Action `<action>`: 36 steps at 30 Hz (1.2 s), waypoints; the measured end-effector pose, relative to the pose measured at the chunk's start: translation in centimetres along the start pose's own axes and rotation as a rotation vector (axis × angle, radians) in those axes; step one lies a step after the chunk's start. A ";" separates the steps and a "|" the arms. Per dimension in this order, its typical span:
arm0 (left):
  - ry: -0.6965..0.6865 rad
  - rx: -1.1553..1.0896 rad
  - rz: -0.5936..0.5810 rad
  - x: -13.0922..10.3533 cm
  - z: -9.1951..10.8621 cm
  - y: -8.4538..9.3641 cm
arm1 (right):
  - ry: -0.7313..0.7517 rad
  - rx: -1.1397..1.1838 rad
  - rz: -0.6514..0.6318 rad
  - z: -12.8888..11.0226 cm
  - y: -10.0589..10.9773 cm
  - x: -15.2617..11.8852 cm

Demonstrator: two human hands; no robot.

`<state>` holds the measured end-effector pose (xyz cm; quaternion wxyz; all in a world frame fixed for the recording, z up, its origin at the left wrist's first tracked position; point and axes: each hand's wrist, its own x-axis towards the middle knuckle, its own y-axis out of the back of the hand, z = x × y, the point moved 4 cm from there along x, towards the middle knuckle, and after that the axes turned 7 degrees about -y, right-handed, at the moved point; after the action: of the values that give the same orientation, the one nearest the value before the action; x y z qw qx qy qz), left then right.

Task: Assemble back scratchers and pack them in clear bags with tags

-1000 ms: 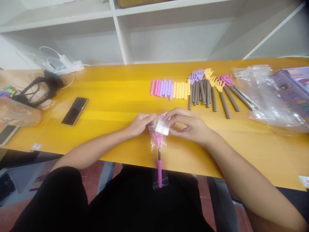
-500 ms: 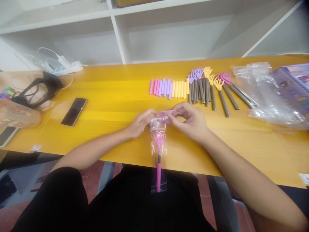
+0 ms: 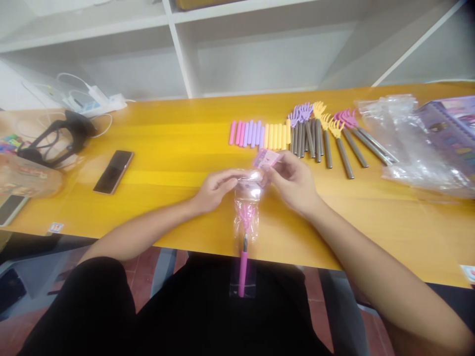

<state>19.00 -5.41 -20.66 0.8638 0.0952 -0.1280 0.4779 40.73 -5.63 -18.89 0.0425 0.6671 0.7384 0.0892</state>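
A pink back scratcher with a claw-shaped head lies inside a clear plastic bag, which hangs over the table's front edge. My left hand pinches the bag's upper left edge between thumb and fingers. Between the thumb and fingers of my right hand is a small printed pink card, just above the bag's top. Whether those right fingertips also touch the bag cannot be made out.
Behind my hands stand rows of pink, purple and yellow grip sleeves and several metal-handled back scratchers. Clear bags and a purple box lie right. A phone, black strap-like gear and a power strip are left.
The pink card has risen and turned its printed face up in my right hand. The bag's top has spread flatter, and the bag has shifted slightly.
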 end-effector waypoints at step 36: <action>0.209 -0.427 0.110 0.5 -1.4 -0.3 | 0.557 -0.555 -0.054 -2.3 0.7 -1.1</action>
<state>19.75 -4.78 -21.80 0.8455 -0.1465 -0.1409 0.4938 41.15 -6.86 -16.60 0.0218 0.5610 0.6866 0.4619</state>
